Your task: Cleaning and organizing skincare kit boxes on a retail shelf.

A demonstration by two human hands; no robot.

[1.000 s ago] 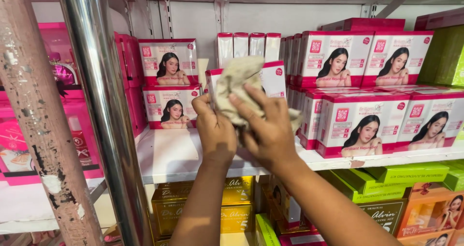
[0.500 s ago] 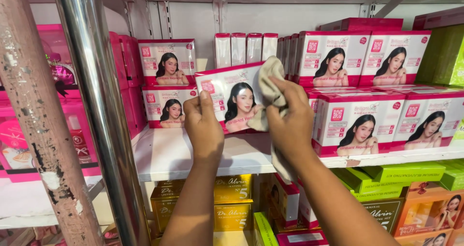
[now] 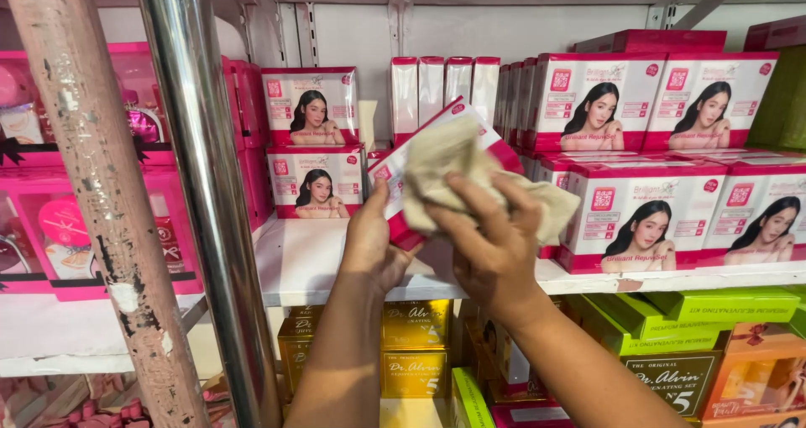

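Head view: your left hand [image 3: 374, 247] pinches the pink-and-white box [image 3: 401, 184] by its lower corner, tilted clear of the white shelf [image 3: 302, 264] so its face is exposed; right hand [image 3: 495, 243] presses the beige cloth [image 3: 453, 172] flat on it

Box [image 3: 395, 184] before shelf [image 3: 302, 264], cloth [image 3: 453, 168] on box; stacked boxes [image 3: 312, 142] left, probably behind.

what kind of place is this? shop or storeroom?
Most likely a retail shop's cosmetics aisle. White shelves hold neat rows of matching pink-and-white boxes, with gold boxes and green boxes stocked below. The left hand holds one box while the right hand presses a cloth on it.
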